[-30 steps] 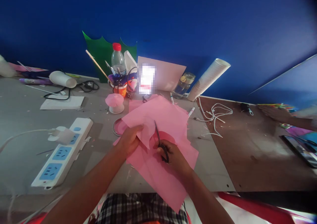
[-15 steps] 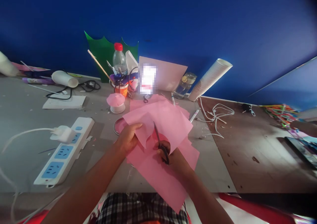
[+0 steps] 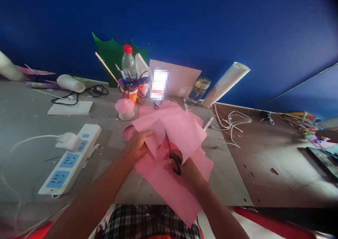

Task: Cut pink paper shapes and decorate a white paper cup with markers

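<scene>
A pink paper sheet with a curved cut along its near side is raised above more pink sheets. My left hand pinches the sheet's left part, thumb on top. Dark-handled scissors are in my right hand, fingers wrapped round the handles. The blade points away from me and lies at the cut in the paper. Partly hidden behind my left hand is a round pink-filled rim. A white cup with a pink paper top stands just beyond it.
A power strip with a white plug lies on the left. At the back are a red-capped bottle, a bright blurred screen, a glass jar and a leaning stack of paper cups. White cable lies on the right.
The view has shifted slightly, so everything sits a little further right. Both hands, the scissors and the pink sheet keep nearly the same positions relative to one another.
</scene>
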Available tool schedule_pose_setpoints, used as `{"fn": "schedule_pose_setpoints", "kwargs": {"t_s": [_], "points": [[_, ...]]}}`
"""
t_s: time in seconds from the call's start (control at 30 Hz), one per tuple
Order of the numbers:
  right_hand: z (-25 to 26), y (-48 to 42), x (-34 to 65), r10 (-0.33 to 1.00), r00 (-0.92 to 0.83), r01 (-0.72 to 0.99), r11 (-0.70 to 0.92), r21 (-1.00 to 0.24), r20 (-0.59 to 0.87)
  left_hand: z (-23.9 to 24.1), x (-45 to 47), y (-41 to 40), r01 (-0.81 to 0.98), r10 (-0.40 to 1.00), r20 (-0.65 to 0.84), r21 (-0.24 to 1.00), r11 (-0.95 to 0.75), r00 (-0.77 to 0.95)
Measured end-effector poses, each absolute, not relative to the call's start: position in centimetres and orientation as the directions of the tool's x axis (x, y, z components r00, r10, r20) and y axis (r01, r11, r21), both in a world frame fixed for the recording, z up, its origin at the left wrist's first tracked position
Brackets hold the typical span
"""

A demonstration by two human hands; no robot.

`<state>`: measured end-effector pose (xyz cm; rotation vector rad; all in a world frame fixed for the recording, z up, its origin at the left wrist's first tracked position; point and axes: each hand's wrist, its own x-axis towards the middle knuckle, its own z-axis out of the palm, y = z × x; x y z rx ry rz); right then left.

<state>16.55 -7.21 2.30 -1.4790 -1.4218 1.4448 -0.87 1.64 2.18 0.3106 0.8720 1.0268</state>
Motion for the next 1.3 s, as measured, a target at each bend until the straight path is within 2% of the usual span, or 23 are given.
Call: {"fn": "schedule_pose_setpoints", "kwargs": {"t_s": [0.43, 0.6, 1.3], "points": [[2.3, -7.2, 16.5, 0.939, -0.176, 0.274, -0.242, -0.931, -0.296, 1.9, -0.8, 1.6, -0.598, 0.850, -0.449, 0.613, 0.516, 0.274], [1.6, -7.3, 16.7, 0.941, -0.194, 0.242, -0.227, -0.943, -0.276, 1.8, -0.8, 1.4, -0.570, 0.865, -0.412, 0.652, 0.499, 0.286], [2.8, -7.3, 16.5, 0.940, -0.217, 0.264, -0.204, -0.943, -0.264, 2.1, -1.1, 1.7, -0.552, 0.842, -0.441, 0.638, 0.537, 0.309]]}}
